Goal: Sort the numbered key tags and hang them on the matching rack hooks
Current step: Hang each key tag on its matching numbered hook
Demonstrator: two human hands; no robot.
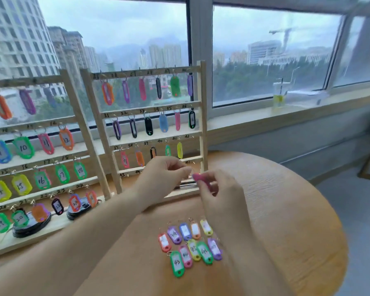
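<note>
My right hand point(220, 189) pinches a pink key tag point(199, 178) just in front of the right wooden rack point(202, 116). My left hand point(165, 171) pinches the tag's small metal ring at its upper left. Both hands hover near the rack's lower right rows, by the hook marked 42. Coloured tags hang on most hooks of this rack and of the left rack point(73, 103). Several loose numbered tags point(189, 245) lie in two rows on the round wooden table point(286, 210) below my hands, a green one marked 43 nearest me.
Both racks stand at the table's far left, against the window. Dark round weights point(30, 226) sit on the left rack's base. A clear cup with a yellow drink point(279, 97) stands on the window sill at the right. The table's edge curves away on the right.
</note>
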